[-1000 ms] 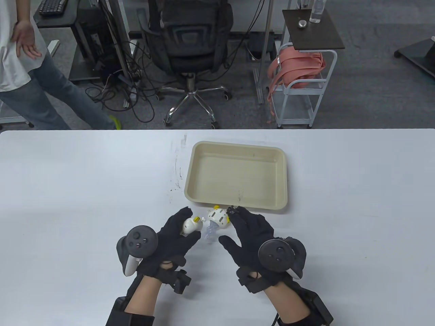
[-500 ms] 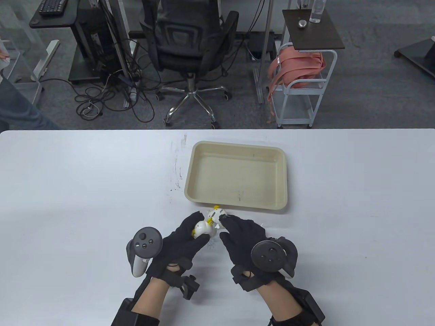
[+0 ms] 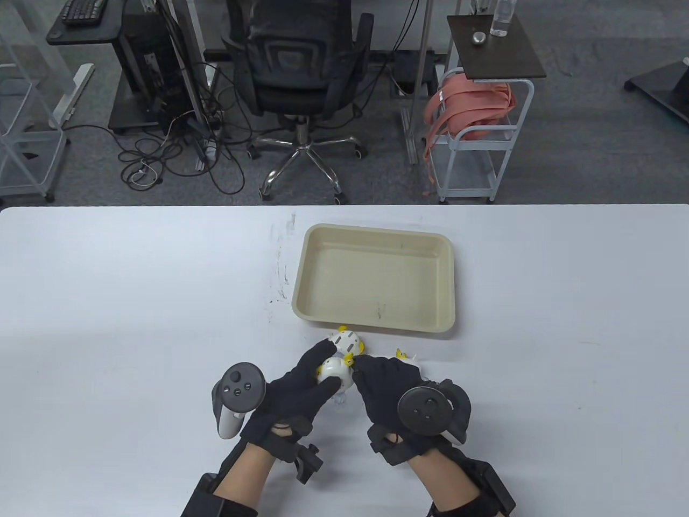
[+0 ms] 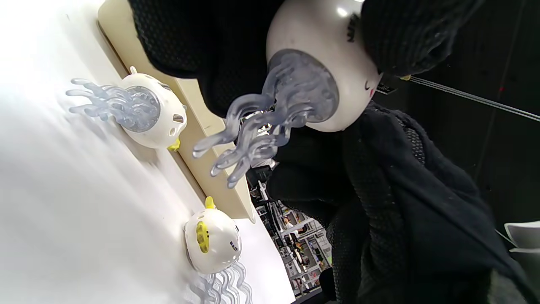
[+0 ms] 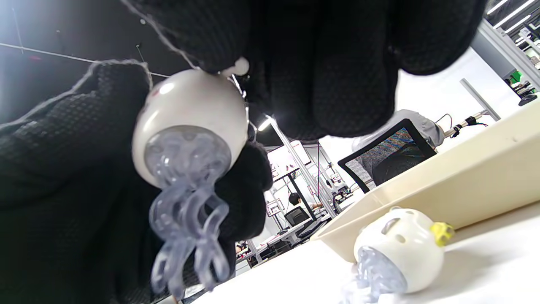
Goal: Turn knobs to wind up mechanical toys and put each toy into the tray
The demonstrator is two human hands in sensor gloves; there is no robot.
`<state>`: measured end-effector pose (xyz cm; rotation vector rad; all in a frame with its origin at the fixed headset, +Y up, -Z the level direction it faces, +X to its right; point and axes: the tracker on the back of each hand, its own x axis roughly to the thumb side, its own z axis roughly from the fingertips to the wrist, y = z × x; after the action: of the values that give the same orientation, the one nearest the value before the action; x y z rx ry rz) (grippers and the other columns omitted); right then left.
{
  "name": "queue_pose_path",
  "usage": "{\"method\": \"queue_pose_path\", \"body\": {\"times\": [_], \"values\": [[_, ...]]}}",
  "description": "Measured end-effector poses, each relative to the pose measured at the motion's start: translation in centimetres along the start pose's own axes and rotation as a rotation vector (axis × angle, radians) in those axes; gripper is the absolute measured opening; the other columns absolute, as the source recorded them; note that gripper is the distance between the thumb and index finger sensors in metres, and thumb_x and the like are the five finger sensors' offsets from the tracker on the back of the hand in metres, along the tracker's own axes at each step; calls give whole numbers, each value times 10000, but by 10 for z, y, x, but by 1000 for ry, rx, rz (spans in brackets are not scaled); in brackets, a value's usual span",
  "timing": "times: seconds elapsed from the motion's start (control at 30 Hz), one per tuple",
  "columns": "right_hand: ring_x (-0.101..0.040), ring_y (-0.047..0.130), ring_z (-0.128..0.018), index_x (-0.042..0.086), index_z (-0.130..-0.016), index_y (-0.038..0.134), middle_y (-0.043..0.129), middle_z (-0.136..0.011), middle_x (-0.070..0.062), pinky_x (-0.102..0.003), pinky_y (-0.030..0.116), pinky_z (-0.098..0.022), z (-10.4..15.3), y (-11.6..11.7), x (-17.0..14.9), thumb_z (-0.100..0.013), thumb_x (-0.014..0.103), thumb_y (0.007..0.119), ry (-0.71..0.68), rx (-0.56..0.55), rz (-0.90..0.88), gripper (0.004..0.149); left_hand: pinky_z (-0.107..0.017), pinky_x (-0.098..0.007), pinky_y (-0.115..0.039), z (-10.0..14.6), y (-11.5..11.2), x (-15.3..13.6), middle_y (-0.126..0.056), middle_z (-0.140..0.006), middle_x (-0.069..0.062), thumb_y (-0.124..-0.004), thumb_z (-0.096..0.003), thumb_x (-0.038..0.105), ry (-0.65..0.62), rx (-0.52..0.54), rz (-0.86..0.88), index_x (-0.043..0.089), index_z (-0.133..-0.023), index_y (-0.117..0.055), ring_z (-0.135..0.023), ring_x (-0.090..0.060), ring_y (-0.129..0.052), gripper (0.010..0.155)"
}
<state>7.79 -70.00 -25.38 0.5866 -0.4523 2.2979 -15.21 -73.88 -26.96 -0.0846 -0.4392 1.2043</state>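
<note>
Hands [image 3: 344,385] closed in | jellyfish toy [image 3: 335,370] gripped between both

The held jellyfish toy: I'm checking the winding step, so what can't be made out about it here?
- Held toy knob: covered by right hand fingers in every view.
- Third toy, table view: mostly behind the right hand.
- Left hand fingertips: behind the toy.

Both hands close together, left hand [image 3: 293,390] & right hand [image 3: 387,388] fingers curled.
</note>
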Motion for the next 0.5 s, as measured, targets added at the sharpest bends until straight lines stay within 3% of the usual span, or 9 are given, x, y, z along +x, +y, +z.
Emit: {"method": "queue_pose_path", "body": {"times": [0.27,0.4,0.5], "values": [[-219,945,-215,-29,-574,906,1011,-369,-113,-511,803,-350,1,-4,-15,-478,364,742,183,9,-192,437,-696,-461,-738,1,-2,10,-767,-1065,-46,-839,-462,476,-88,5,-76,257,-1098,-541,-862,-282,-928,735],[-188,936,-144,-29,-508,917,1006,-292,-78,-491,821,-298,0,-2,-24,-482,370,748,276,32,-380,434,-707,-466,-726,2,-2,13,-751,-1090,4,-859,-454,451,-143,40,-69,314,-1089,-572,-876,-285,-910,710],[-180,936,-135,-23,-500,920,1007,-282,-69,-485,825,-293,1,-2,-24,-485,377,748,270,29,-360,435,-715,-475,-716,2,-2,12,-731,-1106,20,-852,-462,433,-138,24,-56,326,-1091,-567,-894,-293,-896,699]]}}
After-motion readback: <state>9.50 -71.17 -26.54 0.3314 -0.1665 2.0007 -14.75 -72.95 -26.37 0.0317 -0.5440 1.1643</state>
